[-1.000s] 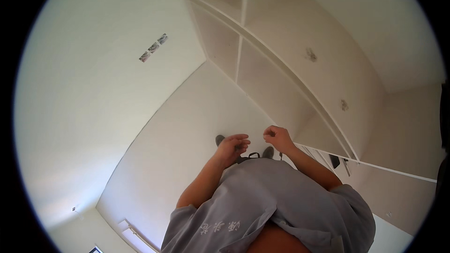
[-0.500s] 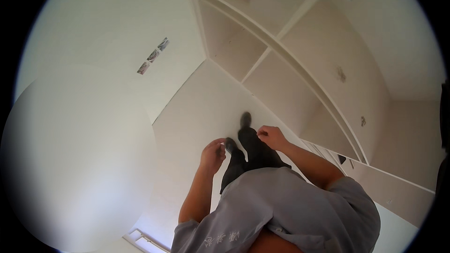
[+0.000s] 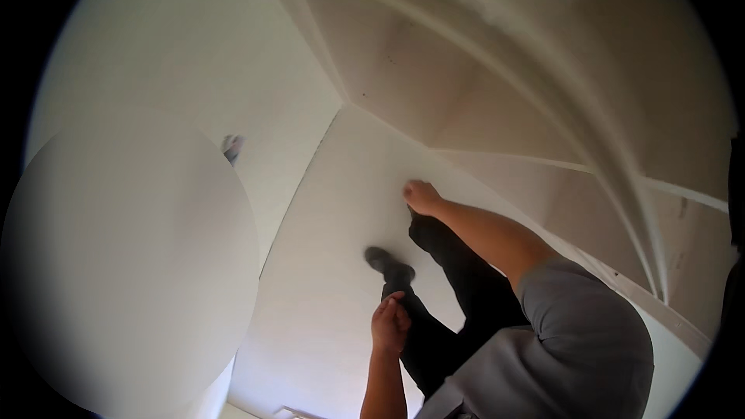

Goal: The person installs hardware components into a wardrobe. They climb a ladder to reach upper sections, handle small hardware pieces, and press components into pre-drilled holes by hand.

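My left hand point(image 3: 390, 324) hangs low over the dark trouser leg point(image 3: 415, 334), its fingers curled toward the thumb. Nothing shows in it. Farther forward, my right hand point(image 3: 421, 195) is closed in a fist above the other trouser leg point(image 3: 458, 264). Whatever that fist may hold is hidden by its fingers. Neither hand is seen touching the shelves. One dark shoe point(image 3: 379, 258) is visible on the pale floor, blurred by motion; my right hand mostly covers the other foot.
White open shelving point(image 3: 481, 120) with a long front edge runs along the right. A pale wall point(image 3: 209, 46) stands ahead and left, meeting the floor point(image 3: 326, 217) in a dark line. A large pale rounded shape point(image 3: 132, 264) blocks the left side. A small blurred picture point(image 3: 233, 147) marks the wall.
My view has turned and the shelving looms larger. My right hand has swung forward and closed into a fist; my left hand has dropped back. The feet have changed places in a step.
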`<state>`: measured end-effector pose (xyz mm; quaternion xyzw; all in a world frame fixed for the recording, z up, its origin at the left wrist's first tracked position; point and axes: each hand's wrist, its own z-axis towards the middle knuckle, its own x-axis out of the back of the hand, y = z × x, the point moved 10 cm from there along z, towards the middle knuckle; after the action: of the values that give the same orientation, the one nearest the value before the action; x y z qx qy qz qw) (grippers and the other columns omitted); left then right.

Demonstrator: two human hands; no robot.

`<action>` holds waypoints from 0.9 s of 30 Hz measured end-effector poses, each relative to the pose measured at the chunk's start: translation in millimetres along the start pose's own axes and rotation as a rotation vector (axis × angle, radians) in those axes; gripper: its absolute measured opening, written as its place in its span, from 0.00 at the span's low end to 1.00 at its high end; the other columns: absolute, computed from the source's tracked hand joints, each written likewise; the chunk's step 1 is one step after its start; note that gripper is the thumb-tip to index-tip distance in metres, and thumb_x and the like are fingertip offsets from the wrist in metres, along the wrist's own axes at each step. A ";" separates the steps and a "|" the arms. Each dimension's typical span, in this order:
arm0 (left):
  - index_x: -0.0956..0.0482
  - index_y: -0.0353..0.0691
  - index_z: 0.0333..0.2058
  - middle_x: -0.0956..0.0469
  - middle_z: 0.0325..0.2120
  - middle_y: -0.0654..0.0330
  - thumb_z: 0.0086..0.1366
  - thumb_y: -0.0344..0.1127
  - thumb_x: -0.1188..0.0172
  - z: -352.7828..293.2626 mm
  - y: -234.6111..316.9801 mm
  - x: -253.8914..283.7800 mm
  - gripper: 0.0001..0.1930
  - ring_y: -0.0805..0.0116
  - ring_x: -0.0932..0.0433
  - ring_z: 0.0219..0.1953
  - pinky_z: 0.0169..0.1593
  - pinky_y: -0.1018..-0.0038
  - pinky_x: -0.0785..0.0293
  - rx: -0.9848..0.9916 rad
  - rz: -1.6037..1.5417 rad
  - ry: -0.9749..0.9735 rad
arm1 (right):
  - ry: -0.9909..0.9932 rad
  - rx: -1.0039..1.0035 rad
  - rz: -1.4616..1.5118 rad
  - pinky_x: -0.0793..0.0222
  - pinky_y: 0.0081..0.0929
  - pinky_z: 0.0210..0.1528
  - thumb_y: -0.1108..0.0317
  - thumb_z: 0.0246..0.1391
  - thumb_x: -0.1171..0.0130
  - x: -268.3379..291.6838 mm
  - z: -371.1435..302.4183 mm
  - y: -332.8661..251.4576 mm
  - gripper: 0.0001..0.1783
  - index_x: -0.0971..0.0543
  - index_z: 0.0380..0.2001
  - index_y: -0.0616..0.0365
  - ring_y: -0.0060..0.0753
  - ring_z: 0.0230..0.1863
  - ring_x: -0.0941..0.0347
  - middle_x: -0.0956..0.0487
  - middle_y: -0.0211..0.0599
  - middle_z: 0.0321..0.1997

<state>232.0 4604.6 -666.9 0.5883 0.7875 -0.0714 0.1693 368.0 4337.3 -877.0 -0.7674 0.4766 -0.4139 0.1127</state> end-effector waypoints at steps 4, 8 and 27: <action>0.25 0.30 0.48 0.39 0.15 0.70 0.75 0.35 0.52 123.7 39.2 10.0 0.14 0.81 0.43 0.15 0.19 0.80 0.48 0.044 0.195 -0.032 | 0.054 -0.132 0.300 0.26 0.43 0.43 0.60 0.60 0.45 -36.6 165.8 8.0 0.14 0.22 0.38 0.60 0.43 0.40 0.22 0.21 0.46 0.37; 0.25 0.29 0.48 0.37 0.16 0.70 0.74 0.35 0.52 247.7 80.5 39.5 0.14 0.81 0.42 0.16 0.20 0.81 0.47 0.029 0.305 0.001 | 0.219 -0.239 0.993 0.27 0.33 0.39 0.63 0.61 0.43 -78.8 274.9 16.5 0.08 0.23 0.37 0.55 0.29 0.33 0.27 0.24 0.32 0.33; 0.23 0.27 0.46 0.41 0.15 0.68 0.74 0.30 0.53 338.8 193.1 24.7 0.13 0.79 0.48 0.15 0.18 0.80 0.52 -0.152 0.291 -0.064 | 0.535 0.053 1.296 0.27 0.30 0.43 0.69 0.60 0.44 -37.0 459.9 43.8 0.07 0.22 0.38 0.59 0.28 0.39 0.23 0.16 0.34 0.39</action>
<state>471.3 4578.8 -974.8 0.6790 0.6914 -0.0051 0.2467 674.1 4243.1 -1212.0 -0.1973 0.8391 -0.4495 0.2343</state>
